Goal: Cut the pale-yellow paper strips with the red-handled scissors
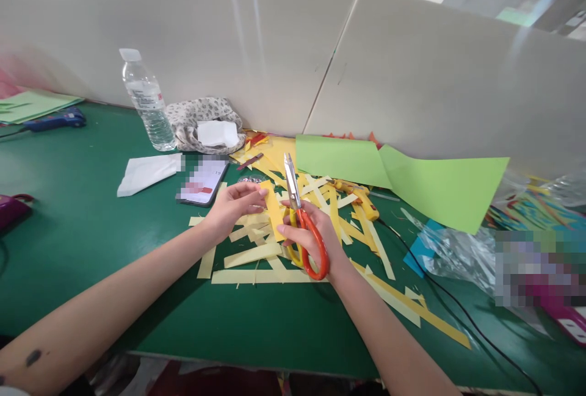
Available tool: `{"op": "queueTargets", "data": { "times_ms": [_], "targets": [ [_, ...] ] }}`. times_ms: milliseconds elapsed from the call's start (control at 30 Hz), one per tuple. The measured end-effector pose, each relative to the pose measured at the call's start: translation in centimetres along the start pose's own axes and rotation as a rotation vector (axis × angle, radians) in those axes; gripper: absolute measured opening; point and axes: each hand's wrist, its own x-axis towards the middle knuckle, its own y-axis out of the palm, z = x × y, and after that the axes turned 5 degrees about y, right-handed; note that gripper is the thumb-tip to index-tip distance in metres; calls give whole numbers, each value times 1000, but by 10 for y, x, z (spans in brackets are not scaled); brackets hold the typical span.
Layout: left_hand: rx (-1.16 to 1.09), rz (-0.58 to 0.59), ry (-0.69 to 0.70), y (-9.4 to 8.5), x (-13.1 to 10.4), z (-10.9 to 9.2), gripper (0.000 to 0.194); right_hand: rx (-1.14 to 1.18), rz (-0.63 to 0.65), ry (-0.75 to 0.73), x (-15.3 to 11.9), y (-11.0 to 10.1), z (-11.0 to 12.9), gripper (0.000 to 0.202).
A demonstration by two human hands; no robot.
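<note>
Now, plenty of strips [256, 276] lie cut; one yellow piece [274, 213] looks unfinished!
Just left of the scissors [293, 188], the left hand [234, 204] pinches that piece; the right hand [332, 240] grips the scissors, thumb touching the piece's lower end.

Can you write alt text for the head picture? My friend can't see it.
A person's left hand and right hand hold a yellow strip, the right also holding scissors, above a green table strewn with pale strips.
</note>
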Motion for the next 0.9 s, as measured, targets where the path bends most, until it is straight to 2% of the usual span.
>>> {"op": "queueTargets", "data": {
  "times_ms": [133,367,667,900],
  "targets": [
    [42,5,39,-7,5,-2,22,15,-32,-2,1,-1,-1,48],
    [37,-26,44,-8,6,-1,20,152,-191,-59,8,-9,-6,44],
    [35,-24,26,-10,7,0,20,247,-253,-116,21,-22,-15,47],
    [87,72,-39,-12,6,1,21,217,-300,-204,25,-37,-12,51]
  ]
}}
